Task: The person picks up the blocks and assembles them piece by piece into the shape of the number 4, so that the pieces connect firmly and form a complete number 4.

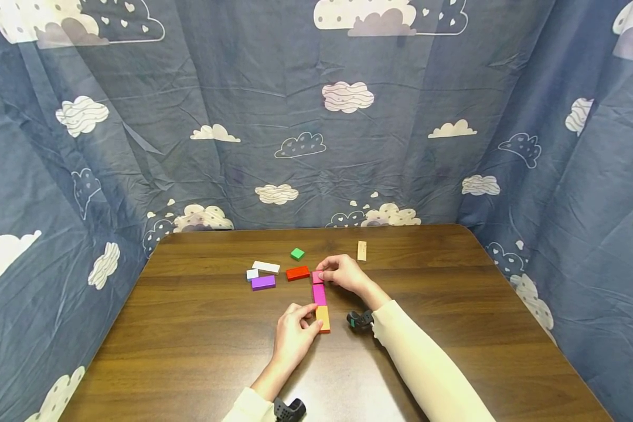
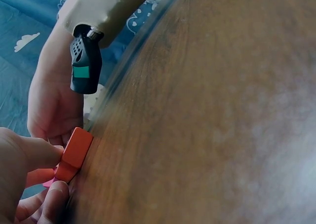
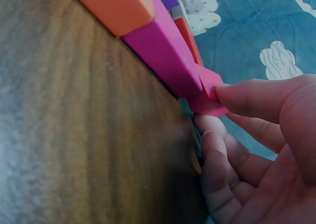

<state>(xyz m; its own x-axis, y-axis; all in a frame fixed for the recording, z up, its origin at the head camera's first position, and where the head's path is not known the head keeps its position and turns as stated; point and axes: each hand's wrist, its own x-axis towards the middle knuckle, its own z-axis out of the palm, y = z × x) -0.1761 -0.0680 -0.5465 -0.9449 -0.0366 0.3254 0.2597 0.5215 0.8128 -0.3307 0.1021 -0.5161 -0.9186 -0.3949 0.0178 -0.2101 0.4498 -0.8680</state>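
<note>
I judge that I am at the lining-up step: my right hand (image 1: 348,275) pinches the small pink, seemingly wooden block (image 1: 317,275) between thumb and fingers, at the far end of a row on the brown wood-grain table (image 1: 190,351). My left hand (image 1: 293,337) is at the near end, fingertips bent against the left edge of the flat orange rectangular block (image 1: 323,319); whether they pinch it or only steady it, I cannot tell. My hands are apart, with the magenta rectangular block (image 1: 319,295) between them.

The next move, I think, calls for squaring the pink block with the magenta one's far end, then releasing it without nudging the row; in the right wrist view it looks slightly turned there.

The row points away from me, its far end leaning slightly left. The orange and magenta blocks lie flat, end to end, long axes along that line. The pink block looks nearly square from above, so I cannot tell its long axis. Just left of it lies the red rectangular block (image 1: 298,274).
</note>
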